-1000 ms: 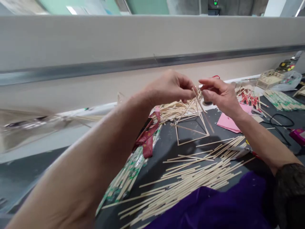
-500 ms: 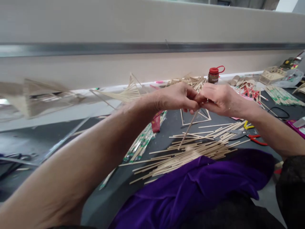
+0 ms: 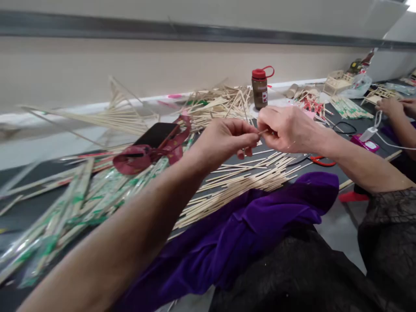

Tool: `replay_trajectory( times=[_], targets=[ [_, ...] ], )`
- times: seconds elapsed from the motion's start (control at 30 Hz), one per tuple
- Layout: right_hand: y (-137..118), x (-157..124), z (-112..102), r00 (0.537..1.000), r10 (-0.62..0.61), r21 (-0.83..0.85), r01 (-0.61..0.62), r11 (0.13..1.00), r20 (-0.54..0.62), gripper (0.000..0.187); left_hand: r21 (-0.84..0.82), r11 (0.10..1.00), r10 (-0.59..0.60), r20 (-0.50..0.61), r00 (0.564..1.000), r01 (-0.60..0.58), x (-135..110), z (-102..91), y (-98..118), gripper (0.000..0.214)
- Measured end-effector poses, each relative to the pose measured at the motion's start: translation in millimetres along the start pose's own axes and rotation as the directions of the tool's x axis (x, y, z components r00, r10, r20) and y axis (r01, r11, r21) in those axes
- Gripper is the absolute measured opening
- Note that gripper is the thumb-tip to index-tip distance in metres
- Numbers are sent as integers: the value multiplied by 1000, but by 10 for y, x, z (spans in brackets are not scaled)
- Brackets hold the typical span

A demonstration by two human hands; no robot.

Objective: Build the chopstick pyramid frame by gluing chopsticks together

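My left hand (image 3: pixel 231 138) and my right hand (image 3: pixel 288 129) meet above the table, fingertips almost touching. Between them shows a short bit of a thin wooden stick (image 3: pixel 263 131), pinched by both hands; the rest of it is hidden by the fingers. Beneath the hands lies a spread of loose wooden sticks (image 3: pixel 232 188), pointing roughly the same way. The orange-handled scissors or pliers (image 3: pixel 321 161) are partly covered by my right forearm. A bunched purple cloth (image 3: pixel 240 234) lies along the near edge, against the sticks.
Behind the hands stand a red-capped bottle (image 3: pixel 260 89) and a heap of joined sticks (image 3: pixel 221 106). Wrapped chopsticks (image 3: pixel 74 203), a phone (image 3: pixel 156 134) and a dark red strap (image 3: pixel 133 160) lie left. Another person's hand (image 3: pixel 391 108) is at far right, near a purple device (image 3: pixel 365 143).
The view has swung left and down, bringing in the phone, more wrapped chopsticks and another person's hands. My hands stay together; the stick that slanted down from them now shows only as a short bit.
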State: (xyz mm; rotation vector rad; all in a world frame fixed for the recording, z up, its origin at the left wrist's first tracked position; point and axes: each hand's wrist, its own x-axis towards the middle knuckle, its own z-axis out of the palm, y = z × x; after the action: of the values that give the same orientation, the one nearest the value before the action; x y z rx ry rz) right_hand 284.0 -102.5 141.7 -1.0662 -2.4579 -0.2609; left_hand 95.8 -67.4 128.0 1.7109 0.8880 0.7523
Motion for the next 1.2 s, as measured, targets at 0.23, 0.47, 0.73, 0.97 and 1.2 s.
replay_trajectory(
  times=[0.23,0.47,0.73,0.97,1.2],
  targets=[
    [542,-1033,11,883,392,-161,-361,919,258,25,-28,981,-188,144,972,194,-225,208,-327,18],
    [694,-1521,298,577,631,-540,-351,765,519,37,-24,986,-156,250,956,167,-413,484,-813,15],
    [829,-1429,426,527,622,-573,-281,770,579,38,46,996,64,241,968,-78,-514,518,-863,11],
    [1054,-1583,397,629,535,-483,-275,832,564,29,58,992,98,222,970,-113,-538,511,-910,9],
    [1082,-1580,246,751,605,-71,-611,789,265,13,18,996,80,167,983,-84,-522,453,-886,10]
  ],
)
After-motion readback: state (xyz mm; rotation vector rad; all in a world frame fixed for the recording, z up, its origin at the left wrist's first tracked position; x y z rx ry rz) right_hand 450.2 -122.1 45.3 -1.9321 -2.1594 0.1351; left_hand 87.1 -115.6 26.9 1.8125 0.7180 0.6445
